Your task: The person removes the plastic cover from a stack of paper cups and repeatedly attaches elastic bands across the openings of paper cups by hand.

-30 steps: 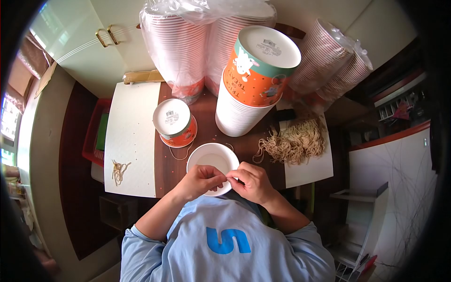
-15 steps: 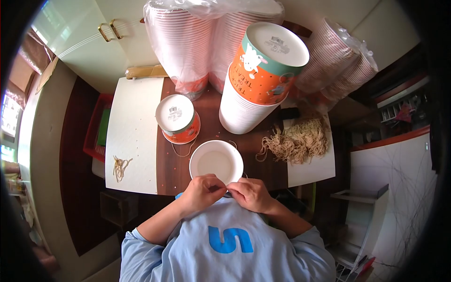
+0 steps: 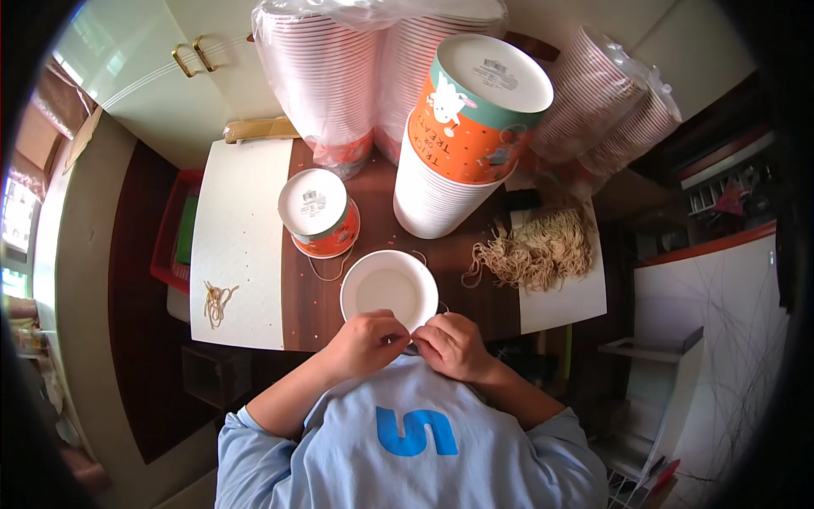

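Note:
A white paper bucket stands mouth up at the table's near edge, right in front of my body. My left hand is closed in a pinch at the bucket's near rim. Close beside it, my right hand pinches too, the fingertips of both almost meeting. Whatever lies between the fingers is too small to make out. A bit of cord shows by the bucket's right side. Farther left sits an upside-down orange printed bucket, with a loop of cord at its base.
A tall stack of nested paper buckets rises behind, with an orange one upside down on top. Bagged stacks stand at the back. A heap of beige cords lies right; a few cords lie left.
Both hands stay at the bucket's near rim; the fingertips have shifted slightly and my right hand has lifted a little. The whole view has moved slightly.

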Demonstrator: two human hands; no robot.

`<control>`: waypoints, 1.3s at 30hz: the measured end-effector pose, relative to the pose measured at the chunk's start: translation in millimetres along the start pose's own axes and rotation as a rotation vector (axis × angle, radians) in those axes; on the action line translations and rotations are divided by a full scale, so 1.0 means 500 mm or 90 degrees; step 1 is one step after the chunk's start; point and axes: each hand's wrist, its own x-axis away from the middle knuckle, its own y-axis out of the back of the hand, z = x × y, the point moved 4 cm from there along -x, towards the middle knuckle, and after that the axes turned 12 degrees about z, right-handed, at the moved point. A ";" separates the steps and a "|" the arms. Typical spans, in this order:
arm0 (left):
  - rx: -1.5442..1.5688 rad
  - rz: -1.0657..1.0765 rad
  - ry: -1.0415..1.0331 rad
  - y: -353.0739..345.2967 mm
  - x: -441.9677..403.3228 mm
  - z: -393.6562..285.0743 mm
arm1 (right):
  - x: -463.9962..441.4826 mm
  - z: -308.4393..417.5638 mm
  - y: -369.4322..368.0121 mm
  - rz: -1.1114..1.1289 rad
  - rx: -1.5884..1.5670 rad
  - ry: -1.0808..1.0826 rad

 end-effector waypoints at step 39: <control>0.466 -0.224 0.196 0.002 -0.007 0.252 | -0.093 -0.152 -0.159 0.006 -0.191 -0.279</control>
